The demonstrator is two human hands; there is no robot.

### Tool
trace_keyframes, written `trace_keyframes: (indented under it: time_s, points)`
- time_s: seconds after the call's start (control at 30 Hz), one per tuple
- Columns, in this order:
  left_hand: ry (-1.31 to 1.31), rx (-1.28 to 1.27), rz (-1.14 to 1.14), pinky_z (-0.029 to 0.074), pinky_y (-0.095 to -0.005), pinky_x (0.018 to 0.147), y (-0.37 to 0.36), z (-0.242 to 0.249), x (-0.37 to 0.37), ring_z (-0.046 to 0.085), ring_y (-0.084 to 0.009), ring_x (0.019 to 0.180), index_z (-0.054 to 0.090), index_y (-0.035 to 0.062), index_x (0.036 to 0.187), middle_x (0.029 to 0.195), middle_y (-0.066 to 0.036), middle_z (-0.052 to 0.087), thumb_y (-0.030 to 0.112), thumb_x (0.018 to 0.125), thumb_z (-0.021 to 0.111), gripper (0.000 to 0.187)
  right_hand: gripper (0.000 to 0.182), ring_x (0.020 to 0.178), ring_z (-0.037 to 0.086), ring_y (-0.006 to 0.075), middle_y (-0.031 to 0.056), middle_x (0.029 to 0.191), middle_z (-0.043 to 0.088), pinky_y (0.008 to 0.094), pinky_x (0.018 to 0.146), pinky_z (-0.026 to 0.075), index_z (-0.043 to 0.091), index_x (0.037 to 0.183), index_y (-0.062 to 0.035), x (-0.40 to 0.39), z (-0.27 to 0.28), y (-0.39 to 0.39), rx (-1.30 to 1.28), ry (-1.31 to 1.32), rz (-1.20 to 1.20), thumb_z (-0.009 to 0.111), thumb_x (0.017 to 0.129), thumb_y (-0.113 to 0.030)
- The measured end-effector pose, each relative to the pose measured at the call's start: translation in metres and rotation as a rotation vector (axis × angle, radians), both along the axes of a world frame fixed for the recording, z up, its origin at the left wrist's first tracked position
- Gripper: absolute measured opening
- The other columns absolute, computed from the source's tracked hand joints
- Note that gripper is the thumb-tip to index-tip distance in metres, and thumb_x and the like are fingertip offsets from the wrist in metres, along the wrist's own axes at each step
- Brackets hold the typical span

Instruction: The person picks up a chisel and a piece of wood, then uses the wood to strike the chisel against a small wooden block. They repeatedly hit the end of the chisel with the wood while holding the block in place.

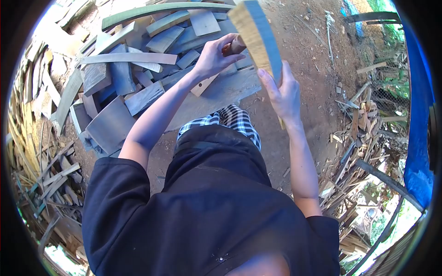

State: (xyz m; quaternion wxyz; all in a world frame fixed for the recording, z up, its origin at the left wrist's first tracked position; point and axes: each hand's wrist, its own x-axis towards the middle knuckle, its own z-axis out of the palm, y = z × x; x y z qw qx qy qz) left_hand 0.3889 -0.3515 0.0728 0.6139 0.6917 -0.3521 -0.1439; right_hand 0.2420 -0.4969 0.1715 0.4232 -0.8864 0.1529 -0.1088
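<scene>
The pile of wood pieces (111,125) lies on the ground (317,92), at the left and far side. The board (252,37) is raised at the far middle, and the right hand (284,92) holds it around the near part. It is probably stiff, rather heavy and a little rough, not fragile; gripping across both edges, closer to the middle, should balance it better. The left hand (214,59) holds a small brown piece (236,45), whose kind I cannot tell.

Blue-sided tan board (254,40), black shirt (207,207), checked trousers (237,119)
</scene>
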Motion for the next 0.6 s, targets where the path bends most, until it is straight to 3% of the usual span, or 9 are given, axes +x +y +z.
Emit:
trace_keyframes:
  time_s: [0.03,0.13,0.37,0.5,0.6]
  points:
    - [0.0,0.005,0.015,0.054,-0.0337,0.09,0.0,0.0,0.002,0.068,-0.02,0.1,0.053,0.0045,0.132,0.111,-0.014,0.068,0.017,0.084,0.075,0.054,0.042,0.071,0.071,0.0289,0.0167,0.076,0.069,0.0387,0.062,0.052,0.056,0.1,-0.0007,-0.003,-0.003,0.0,0.005,0.0,0.015,0.066,0.091,-0.041]
    - [-0.005,0.052,-0.047,0.051,-0.0368,0.1,-0.005,-0.003,0.008,0.062,-0.0214,0.113,0.051,0.006,0.135,0.123,-0.012,0.063,0.02,0.085,0.075,0.058,0.041,0.07,0.062,0.015,0.0083,0.076,0.065,0.031,0.065,0.049,0.06,0.095,-0.0012,-0.012,-0.011,-0.005,0.109,0.029,-0.094,0.067,0.091,-0.041]
    - [-0.062,0.063,-0.032,0.051,-0.0371,0.099,-0.011,-0.007,0.02,0.064,-0.0221,0.111,0.053,0.0064,0.131,0.118,-0.011,0.065,0.024,0.083,0.078,0.058,0.043,0.067,0.061,0.0156,0.007,0.073,0.063,0.0314,0.063,0.048,0.06,0.095,-0.0015,-0.026,-0.021,-0.014,0.108,0.04,-0.179,0.066,0.091,-0.044]
    - [-0.09,0.089,-0.014,0.056,-0.0345,0.09,0.003,-0.003,0.033,0.067,-0.0184,0.102,0.058,0.0066,0.119,0.106,-0.007,0.069,0.028,0.077,0.082,0.053,0.044,0.068,0.061,0.0159,0.0078,0.074,0.064,0.032,0.064,0.048,0.06,0.095,-0.0014,-0.033,-0.026,-0.014,0.122,0.058,-0.207,0.066,0.09,-0.045]
    - [0.187,0.144,-0.039,0.053,-0.027,0.075,0.013,-0.004,0.041,0.064,-0.0115,0.084,0.064,0.0062,0.101,0.091,-0.001,0.066,0.03,0.079,0.082,0.037,0.045,0.069,0.062,0.0165,0.0085,0.075,0.064,0.0325,0.065,0.048,0.06,0.096,-0.001,-0.037,-0.029,-0.015,0.134,0.07,-0.219,0.066,0.09,-0.045]
